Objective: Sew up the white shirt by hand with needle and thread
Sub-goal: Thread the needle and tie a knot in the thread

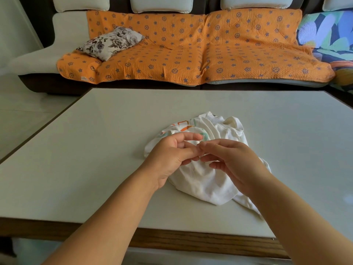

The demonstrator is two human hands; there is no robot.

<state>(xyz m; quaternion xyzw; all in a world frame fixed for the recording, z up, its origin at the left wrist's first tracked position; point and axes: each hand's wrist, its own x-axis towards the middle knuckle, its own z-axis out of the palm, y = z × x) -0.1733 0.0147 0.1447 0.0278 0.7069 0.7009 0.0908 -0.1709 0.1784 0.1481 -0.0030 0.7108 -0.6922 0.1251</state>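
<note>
Forearms cross the near desk edge and meet over the shirt. The left hand and right hand touch fingertip to fingertip, fingers half curled as if pinching something fine. No needle or thread shows, so I cannot tell whether either grips anything. The shirt lies crumpled directly beneath both hands, equally close to each, its length running far to near-right. Bare desk lies left, right and far.

A pale table with a wooden front edge carries a crumpled white shirt, seemingly printed.
</note>
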